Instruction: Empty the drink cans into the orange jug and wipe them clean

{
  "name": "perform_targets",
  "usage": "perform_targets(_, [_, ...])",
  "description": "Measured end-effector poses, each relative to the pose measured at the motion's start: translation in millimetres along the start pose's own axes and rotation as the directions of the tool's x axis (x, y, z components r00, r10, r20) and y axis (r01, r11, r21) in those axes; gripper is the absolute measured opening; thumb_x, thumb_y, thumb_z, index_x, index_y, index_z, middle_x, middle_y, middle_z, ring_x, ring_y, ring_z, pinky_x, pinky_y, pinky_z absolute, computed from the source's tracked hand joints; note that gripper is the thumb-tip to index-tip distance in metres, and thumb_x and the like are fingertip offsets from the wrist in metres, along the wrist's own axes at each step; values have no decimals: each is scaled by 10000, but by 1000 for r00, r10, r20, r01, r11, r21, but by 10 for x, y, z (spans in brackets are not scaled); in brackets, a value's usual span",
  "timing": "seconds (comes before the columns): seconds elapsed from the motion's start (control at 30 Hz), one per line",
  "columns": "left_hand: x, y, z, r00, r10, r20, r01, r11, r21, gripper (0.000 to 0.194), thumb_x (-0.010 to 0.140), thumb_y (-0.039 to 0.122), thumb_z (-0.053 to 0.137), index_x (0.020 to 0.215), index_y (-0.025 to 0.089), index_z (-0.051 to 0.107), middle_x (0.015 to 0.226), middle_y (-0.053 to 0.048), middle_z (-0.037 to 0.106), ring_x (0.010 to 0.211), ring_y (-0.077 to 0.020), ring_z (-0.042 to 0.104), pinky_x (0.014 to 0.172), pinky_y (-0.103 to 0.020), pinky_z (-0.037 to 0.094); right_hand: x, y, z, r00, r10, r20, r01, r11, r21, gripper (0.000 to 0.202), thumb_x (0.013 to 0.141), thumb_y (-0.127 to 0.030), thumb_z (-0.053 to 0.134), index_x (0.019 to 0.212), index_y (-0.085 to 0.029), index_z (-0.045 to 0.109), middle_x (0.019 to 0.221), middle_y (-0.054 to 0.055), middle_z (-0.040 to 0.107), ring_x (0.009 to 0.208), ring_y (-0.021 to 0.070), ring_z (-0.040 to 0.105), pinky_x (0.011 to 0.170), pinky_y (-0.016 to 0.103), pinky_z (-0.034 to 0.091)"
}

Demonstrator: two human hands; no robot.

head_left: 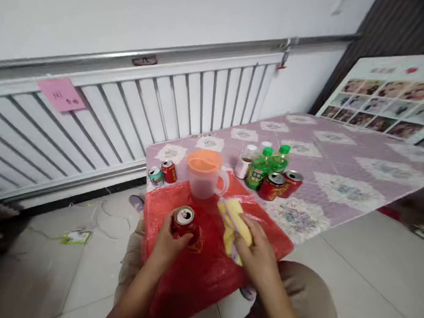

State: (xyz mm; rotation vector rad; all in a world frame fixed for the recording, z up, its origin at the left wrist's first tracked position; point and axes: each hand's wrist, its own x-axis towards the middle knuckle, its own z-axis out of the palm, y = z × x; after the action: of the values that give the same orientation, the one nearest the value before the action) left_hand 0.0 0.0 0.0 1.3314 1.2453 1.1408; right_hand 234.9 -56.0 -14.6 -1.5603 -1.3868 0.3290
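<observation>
My left hand (170,239) is wrapped round a red drink can (186,223), which stands upright over the red plastic sheet (206,263). The top of that can faces me, with its mouth opened. My right hand (254,242) grips a folded yellow cloth (237,222) with a pale purple band, to the right of the can. Behind both hands stands a translucent plastic pitcher (203,182) with an orange lid (205,161), its handle turned to the right. The cloth and the can are apart.
Two small cans, one teal (156,177) and one red (169,171), stand left of the pitcher. At its right are several bottles, some green (257,174), and two red cans (272,187). A patterned tablecloth (332,178) covers the table. A white radiator (180,100) runs behind.
</observation>
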Motion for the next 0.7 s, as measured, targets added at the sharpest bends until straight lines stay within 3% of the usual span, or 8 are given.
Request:
perform_targets(0.2, [-45, -58, 73, 996, 67, -51, -68, 997, -22, 658, 590, 236, 763, 1207, 220, 534, 1257, -84, 648, 1182, -266, 636, 1056, -428, 503, -207, -366, 500, 985, -161, 60, 154, 982, 109, 547, 893, -224, 524, 1439, -224, 494, 1435, 121, 562, 1326, 262, 528, 1093, 445, 456])
perform_targets(0.33, [-73, 24, 41, 993, 46, -104, -48, 999, -9, 665, 592, 270, 785, 1202, 206, 528, 1218, -99, 651, 1124, -272, 657, 1000, -433, 537, -315, -369, 693, 990, -122, 72, 114, 988, 108, 569, 883, -204, 530, 1449, -214, 473, 1402, 134, 583, 1291, 269, 556, 1064, 457, 480])
perform_targets(0.53, [-80, 45, 35, 989, 39, -143, -36, 999, 22, 682, 593, 322, 808, 1194, 200, 509, 1184, -109, 648, 1074, -283, 667, 973, -465, 544, -338, -317, 730, 994, -52, 100, 37, 988, 148, 569, 869, -217, 532, 1436, -196, 485, 1384, 139, 594, 1275, 277, 565, 1064, 477, 474])
perform_targets(0.7, [-67, 72, 8, 998, 38, 43, -36, 998, -59, 664, 609, 285, 798, 1198, 219, 501, 1268, -126, 636, 1184, -306, 642, 983, -442, 551, -221, -250, 631, 994, 43, 103, -65, 974, 219, 563, 854, -224, 551, 1416, -214, 526, 1382, 122, 605, 1273, 272, 574, 1074, 459, 472])
